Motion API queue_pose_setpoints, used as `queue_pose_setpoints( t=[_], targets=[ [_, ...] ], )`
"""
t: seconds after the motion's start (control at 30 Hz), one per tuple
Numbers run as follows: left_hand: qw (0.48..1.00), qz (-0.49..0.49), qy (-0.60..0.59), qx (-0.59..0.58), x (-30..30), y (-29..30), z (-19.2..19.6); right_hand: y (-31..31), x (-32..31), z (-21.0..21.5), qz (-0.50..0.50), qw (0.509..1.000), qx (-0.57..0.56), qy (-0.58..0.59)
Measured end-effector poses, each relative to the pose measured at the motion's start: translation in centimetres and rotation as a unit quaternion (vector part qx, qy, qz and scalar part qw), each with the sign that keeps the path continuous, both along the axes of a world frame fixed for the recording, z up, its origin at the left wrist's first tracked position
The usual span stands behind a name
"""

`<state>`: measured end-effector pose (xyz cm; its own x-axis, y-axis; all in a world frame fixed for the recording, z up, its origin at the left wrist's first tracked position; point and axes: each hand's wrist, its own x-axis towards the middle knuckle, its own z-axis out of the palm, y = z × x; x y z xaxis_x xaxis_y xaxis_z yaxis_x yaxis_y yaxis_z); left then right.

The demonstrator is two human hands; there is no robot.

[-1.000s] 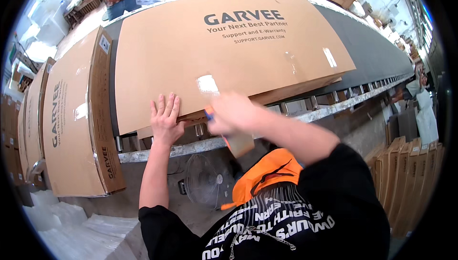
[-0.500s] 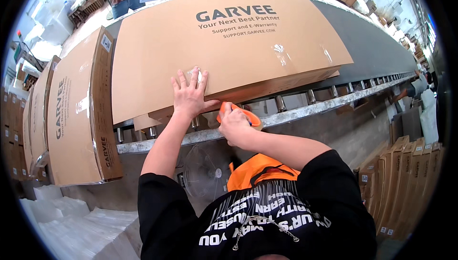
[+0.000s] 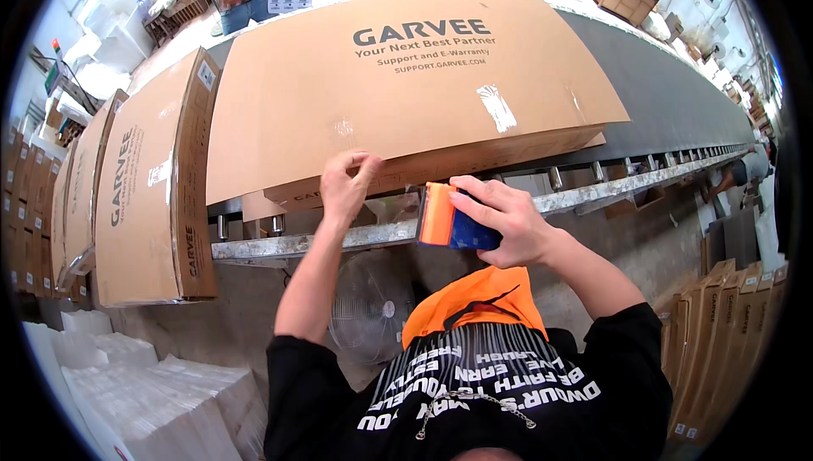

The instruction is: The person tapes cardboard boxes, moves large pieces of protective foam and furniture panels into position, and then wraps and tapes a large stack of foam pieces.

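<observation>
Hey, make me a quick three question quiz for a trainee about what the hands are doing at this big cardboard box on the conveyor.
1. True or false: the right hand holds an orange and blue tape dispenser.
2. What does the left hand touch?
A. fan
B. front edge of the large cardboard box
C. foam sheets
3. The box lies on a roller ____.

Key: 1 true; 2 B; 3 conveyor.

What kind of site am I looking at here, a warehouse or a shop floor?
Most likely a packing line in a factory or warehouse: a large flat cardboard carton lies on a roller conveyor, more sealed cartons wait alongside, and the right hand holds a tape dispenser.
</observation>
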<state>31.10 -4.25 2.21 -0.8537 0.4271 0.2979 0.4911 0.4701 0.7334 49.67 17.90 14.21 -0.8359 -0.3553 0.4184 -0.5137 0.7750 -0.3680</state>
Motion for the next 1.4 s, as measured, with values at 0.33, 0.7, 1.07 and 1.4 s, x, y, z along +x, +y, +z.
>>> queue_pose_setpoints(
  t=[0.33, 0.7, 1.07, 1.4],
  targets=[
    [0.637, -0.097, -0.565, 0.515, 8.9, 3.1, 2.3, 1.7, -2.2, -0.7, 0.096, 0.988, 0.069, 0.103],
    [0.850, 0.474, 0.227, -0.038, 0.4, -11.0, -3.0, 9.0, -5.6, 1.6, 0.056, 0.940, 0.336, -0.009],
    [0.828, 0.548, 0.092, 0.071, -3.6, -12.6, -8.3, 5.6, -10.6, -0.5, -0.001, 0.889, 0.436, -0.138],
    [0.857, 0.312, 0.402, -0.087, -2.1, -0.7, -6.3, 5.1, -12.5, -0.8, 0.074, 0.900, 0.349, -0.252]
  ],
)
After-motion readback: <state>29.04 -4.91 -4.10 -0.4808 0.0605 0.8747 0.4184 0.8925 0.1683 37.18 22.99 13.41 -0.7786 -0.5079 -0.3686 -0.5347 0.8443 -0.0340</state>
